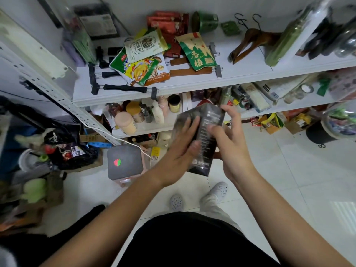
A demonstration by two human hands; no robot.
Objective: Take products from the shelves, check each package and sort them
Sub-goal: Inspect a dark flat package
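Left hand (183, 140) spread over one face of the dark box (212, 116), thumb round its edge; right hand (230, 139) clasping the opposite side, thumb on the printed panel. Held tilted in mid-air before the shelves (173, 92), both forearms reaching forward. Judged mid-check: dark box taken down, not yet sorted. Plenty left shelved: pouches (142, 68), jars (133, 110).

1. The top shelf (192, 87) in front of me carries snack pouches (142, 62), wooden hangers (254, 39) and a green tin (207, 21).
2. The middle shelf (146, 130) holds bottles and jars (134, 112).
3. My shoes (176, 202) stand on the tiled floor (289, 180).
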